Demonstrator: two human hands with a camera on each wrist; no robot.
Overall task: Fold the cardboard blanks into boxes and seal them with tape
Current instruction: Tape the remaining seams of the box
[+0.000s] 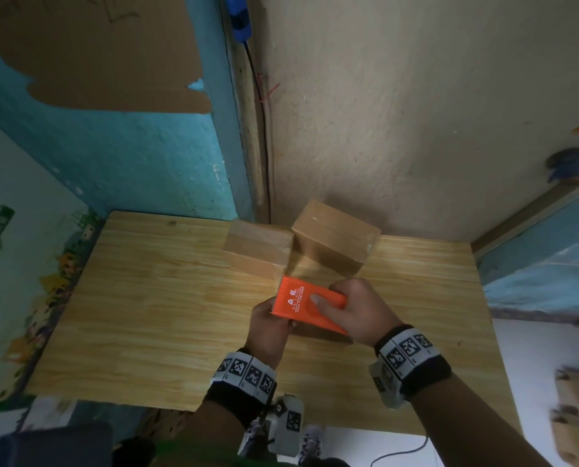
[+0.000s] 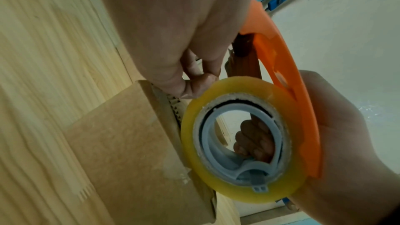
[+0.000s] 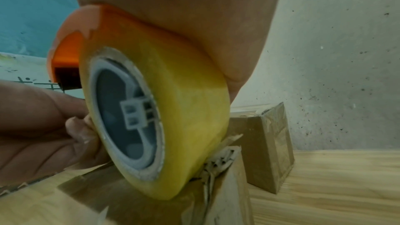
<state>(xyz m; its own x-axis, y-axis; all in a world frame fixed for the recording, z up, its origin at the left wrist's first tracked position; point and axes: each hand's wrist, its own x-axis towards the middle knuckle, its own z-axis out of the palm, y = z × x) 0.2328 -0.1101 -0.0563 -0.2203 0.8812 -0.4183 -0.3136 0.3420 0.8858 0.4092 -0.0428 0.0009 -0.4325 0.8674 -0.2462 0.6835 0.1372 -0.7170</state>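
While my right hand (image 1: 355, 311) grips orange tape dispenser (image 1: 310, 305) atop box (image 2: 134, 146), left hand (image 1: 271, 326) pinches tape end, ready to seal seam.

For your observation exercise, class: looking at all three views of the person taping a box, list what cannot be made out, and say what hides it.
- Head view: the box being taped, almost wholly covered by the orange tape dispenser and both hands.
- Left wrist view: the loose tape end, hidden behind the left hand.
- Right wrist view: the dispenser's cutting edge, behind the tape roll.
- Head view: items at the right edge, blurred and cut off.
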